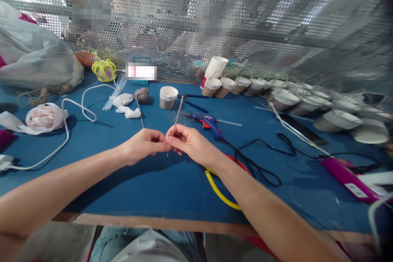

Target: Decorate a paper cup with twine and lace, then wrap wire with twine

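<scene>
My left hand (150,141) is closed in a pinch on grey yarn, whose strand runs up to the grey yarn ball (141,95). Fingertips touching it, my right hand (190,141) pinches a thin twisted cord (178,114). The cord slants up toward a small cup (168,99) with a white rim and a grey-brown lower part; a short end shows below my fingers. Where yarn and cord meet is hidden by the fingertips. Right of the cup lie a blue glue gun (208,123) and a blue-handled tool (196,104).
Rows of handled cups (285,100) fill the back right near stacked white cups (216,67). A phone (302,129) and a purple power strip (345,176) lie right. A yellow curved handle (219,192) is under my right forearm. A white ribbon roll (46,116) and plastic bag (37,49) are left.
</scene>
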{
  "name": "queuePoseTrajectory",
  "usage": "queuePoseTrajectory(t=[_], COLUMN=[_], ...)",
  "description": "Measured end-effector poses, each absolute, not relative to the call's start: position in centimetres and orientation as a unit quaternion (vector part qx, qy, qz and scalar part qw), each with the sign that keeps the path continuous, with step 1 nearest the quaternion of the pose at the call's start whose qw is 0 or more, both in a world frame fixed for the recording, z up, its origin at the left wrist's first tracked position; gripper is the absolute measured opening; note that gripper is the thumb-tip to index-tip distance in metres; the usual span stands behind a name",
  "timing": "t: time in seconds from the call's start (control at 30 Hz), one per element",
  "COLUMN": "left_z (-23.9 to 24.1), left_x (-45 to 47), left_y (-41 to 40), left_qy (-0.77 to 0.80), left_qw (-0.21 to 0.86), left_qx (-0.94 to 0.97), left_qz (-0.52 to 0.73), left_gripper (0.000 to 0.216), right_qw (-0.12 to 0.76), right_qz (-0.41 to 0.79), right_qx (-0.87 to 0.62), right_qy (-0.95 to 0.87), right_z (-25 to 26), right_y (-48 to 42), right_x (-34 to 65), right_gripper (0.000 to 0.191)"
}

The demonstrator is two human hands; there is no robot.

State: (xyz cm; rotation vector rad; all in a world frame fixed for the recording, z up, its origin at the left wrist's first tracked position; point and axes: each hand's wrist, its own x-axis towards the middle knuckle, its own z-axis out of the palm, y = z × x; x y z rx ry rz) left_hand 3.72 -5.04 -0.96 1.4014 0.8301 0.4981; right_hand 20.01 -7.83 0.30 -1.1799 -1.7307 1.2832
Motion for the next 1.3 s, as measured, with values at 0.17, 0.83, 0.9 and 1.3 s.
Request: queuePoseTrajectory(t=[0.17, 0.83, 0.9, 1.3], left_z=[-0.6, -1.1, -0.9, -0.8], left_x=[3.6, 3.8, 3.8, 3.7], left_y=[-5.0, -4.8, -4.8, -4.7], left_qy=[0.359, 0.372, 0.37, 0.373], left_qw=[0.673, 0.631, 0.638, 0.633], left_qx=[0.61, 0.638, 0.636, 0.644], left_qz=[0.217, 0.237, 0.228, 0.214], left_gripper=[0.021, 0.018, 0.018, 0.016], right_qw=[0.329, 0.345, 0.348, 0.316], right_qz=[0.491, 0.404, 0.448, 0.445], right_qx=[-0.467, -0.517, -0.495, -0.497], right_qy=[-0.657, -0.671, -0.658, -0.675], right_z=[0.3, 0.2, 0.2, 0.0], right_y=[-7.7, -7.7, -7.6, -7.3], right_x=[20.2, 19.8, 19.9, 20.6], right_gripper=[0.025, 0.03, 0.028, 0.026])
